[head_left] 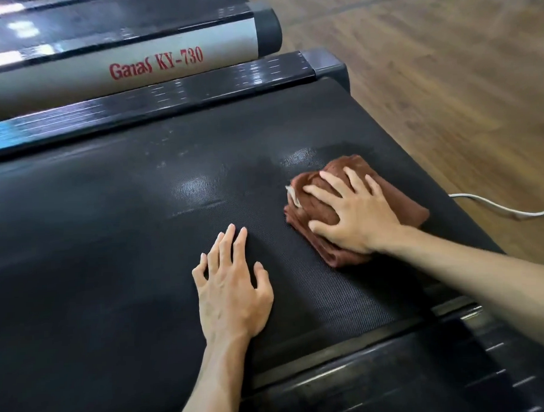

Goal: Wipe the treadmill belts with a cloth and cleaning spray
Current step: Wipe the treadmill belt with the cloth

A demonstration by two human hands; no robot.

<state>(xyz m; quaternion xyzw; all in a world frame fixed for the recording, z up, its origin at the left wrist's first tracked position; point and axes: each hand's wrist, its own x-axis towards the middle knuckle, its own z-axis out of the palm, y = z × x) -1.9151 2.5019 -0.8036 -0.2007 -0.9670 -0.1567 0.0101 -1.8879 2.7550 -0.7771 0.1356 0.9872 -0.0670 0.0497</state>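
A black textured treadmill belt [117,229] fills most of the view, with wet shiny patches near its middle. A folded brown cloth [320,210] lies on the belt near its rear end. My right hand [354,212] presses flat on the cloth with fingers spread. My left hand [233,287] rests on the bare belt to the left of the cloth, fingers straight and slightly spread, holding nothing. No spray bottle is in view.
A black side rail [156,102] borders the belt's far side. Beyond it stands a second treadmill with a grey rail [75,80] marked in red letters. Wooden floor [445,76] lies to the right, with a white cable [496,208] on it. A near side rail [393,371] lies at bottom right.
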